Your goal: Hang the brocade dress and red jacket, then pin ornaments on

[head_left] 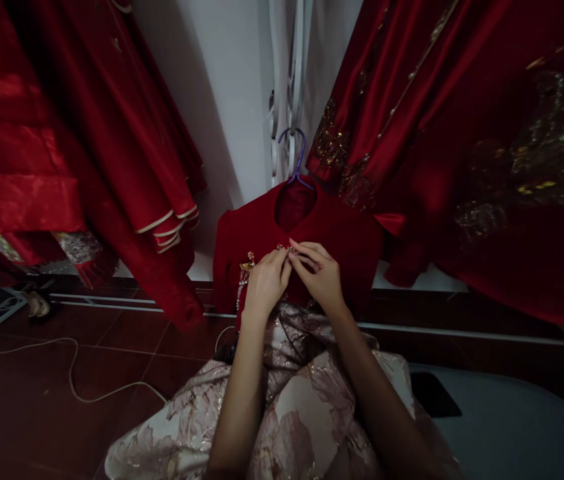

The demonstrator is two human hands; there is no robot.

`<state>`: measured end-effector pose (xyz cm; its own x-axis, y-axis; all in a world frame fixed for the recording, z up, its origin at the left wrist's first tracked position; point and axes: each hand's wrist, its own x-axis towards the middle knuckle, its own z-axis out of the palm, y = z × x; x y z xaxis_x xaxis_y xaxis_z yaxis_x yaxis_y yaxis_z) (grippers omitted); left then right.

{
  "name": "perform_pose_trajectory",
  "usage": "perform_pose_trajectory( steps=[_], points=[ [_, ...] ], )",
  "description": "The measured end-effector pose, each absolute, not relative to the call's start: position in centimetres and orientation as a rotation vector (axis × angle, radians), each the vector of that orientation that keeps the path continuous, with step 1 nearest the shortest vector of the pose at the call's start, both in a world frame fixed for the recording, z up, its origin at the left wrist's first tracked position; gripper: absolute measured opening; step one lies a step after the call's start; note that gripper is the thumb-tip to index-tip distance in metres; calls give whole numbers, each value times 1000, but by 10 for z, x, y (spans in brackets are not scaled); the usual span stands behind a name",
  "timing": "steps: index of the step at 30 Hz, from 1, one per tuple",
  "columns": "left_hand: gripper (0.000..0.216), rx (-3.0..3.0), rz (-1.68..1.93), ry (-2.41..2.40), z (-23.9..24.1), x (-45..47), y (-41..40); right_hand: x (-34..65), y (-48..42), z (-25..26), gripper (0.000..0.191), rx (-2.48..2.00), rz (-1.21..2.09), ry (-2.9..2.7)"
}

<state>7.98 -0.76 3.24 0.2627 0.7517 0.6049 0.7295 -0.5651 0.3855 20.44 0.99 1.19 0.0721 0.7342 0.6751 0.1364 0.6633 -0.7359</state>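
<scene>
A red velvet jacket (pixel 347 240) hangs on a purple hanger (pixel 296 157) in front of me, above a pale pink brocade skirt (pixel 307 407). My left hand (pixel 266 283) and my right hand (pixel 319 273) meet at the jacket's front, just below the neckline. Both pinch a small gold fastening (pixel 286 249) with closed fingertips. A gold tassel ornament (pixel 247 270) dangles on the jacket beside my left hand.
Red garments hang at the left (pixel 112 147) and the right (pixel 462 153), some with gold embroidery. A white cable (pixel 69 373) trails over the dark red tiled floor. A grey surface (pixel 512 427) with a black phone (pixel 435 393) is at the lower right.
</scene>
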Motion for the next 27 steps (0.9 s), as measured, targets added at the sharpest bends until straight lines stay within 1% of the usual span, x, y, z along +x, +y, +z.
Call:
perform_pose_trajectory(
  steps=[3, 7, 12, 14, 18, 20, 22, 27],
  points=[
    [17, 2388, 1260, 1431, 29, 83, -7, 205, 11, 13, 34, -794, 513, -1469],
    [15, 2224, 1390, 1266, 24, 85, -4, 205, 14, 11, 35, -808, 581, -1450],
    [25, 2047, 1428, 1083, 17, 85, 1, 202, 17, 7, 38, -826, 664, -1417],
    [31, 1967, 1376, 1037, 13, 85, 3, 201, 18, 6, 39, -833, 682, -1417],
    [53, 1834, 1189, 966, 3, 82, 6, 197, 20, -1, 42, -855, 689, -1418],
    [59, 1806, 1167, 962, -1, 79, 7, 194, 21, -4, 45, -884, 674, -1437],
    [59, 1790, 1179, 958, -2, 75, 9, 191, 20, -5, 48, -926, 631, -1458],
    [51, 1756, 1189, 932, -4, 70, 15, 183, 17, -1, 50, -994, 570, -1464]
  ],
)
